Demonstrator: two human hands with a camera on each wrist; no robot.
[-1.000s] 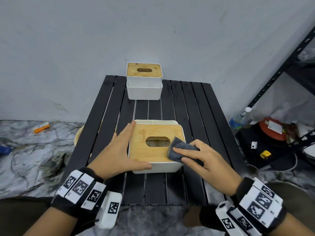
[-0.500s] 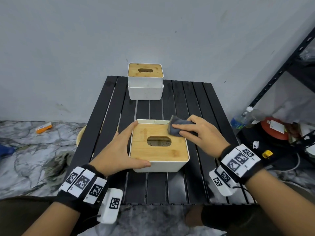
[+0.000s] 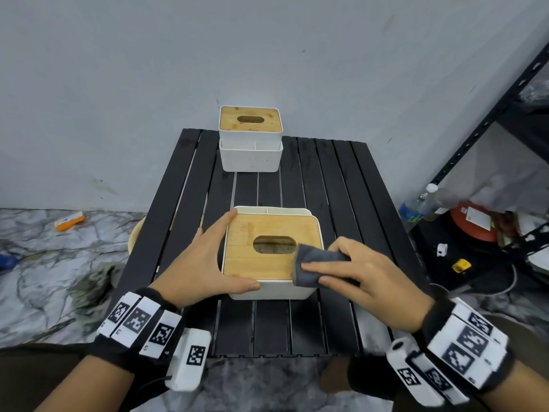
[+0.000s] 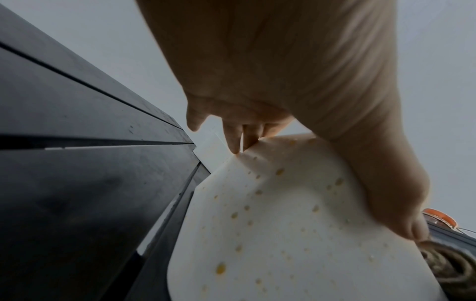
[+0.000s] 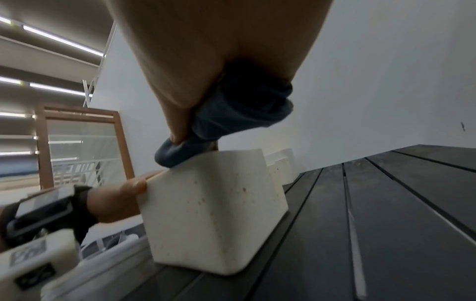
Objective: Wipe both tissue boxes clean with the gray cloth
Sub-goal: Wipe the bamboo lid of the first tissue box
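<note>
The near tissue box (image 3: 243, 248), white with a bamboo lid and an oval slot, sits mid-table. My left hand (image 3: 205, 263) braces its near left corner, fingers straight along the left wall and thumb across the front wall. My right hand (image 3: 365, 272) grips the folded gray cloth (image 3: 315, 263) and presses it on the lid's right part, beside the slot. The right wrist view shows the cloth (image 5: 244, 114) bunched in that hand over the box's (image 5: 213, 213) top edge. The speckled white wall (image 4: 283, 234) fills the left wrist view. A second tissue box (image 3: 250, 156) stands at the table's far edge.
The black slatted table (image 3: 341, 188) stands against a grey wall. A black metal rack (image 3: 490, 120) rises at the right, with a plastic bottle (image 3: 416, 206) and a red object (image 3: 472, 221) on the floor by it. An orange item (image 3: 69, 221) lies on the marble floor at the left.
My right hand slid the cloth up to the lid's far right corner, then back toward me to the right of the slot. The left hand and both boxes stayed put.
</note>
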